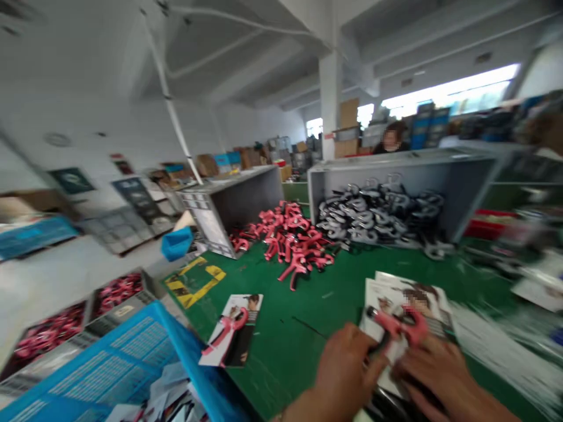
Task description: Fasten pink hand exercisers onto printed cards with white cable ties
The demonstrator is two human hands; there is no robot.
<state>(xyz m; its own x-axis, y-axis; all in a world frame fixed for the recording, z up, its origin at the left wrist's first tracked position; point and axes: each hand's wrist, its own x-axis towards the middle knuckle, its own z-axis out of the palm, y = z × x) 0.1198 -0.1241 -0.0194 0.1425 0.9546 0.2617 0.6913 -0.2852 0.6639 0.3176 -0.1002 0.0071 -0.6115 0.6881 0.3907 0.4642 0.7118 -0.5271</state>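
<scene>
As your left hand [345, 369] and right hand [435, 372] curl their fingers around a pink plastic hand grip [398, 325] over a printed card [382, 310], it looks light, stiff, best held by its handles.

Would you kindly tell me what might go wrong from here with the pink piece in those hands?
The pink plastic hand grip could slip from the left hand or right hand and crease the glossy printed card beneath it, though how firmly it is held is hard to tell. The other printed card, lying loose near the blue plastic crate, might be knocked in by a careless reach.
</scene>
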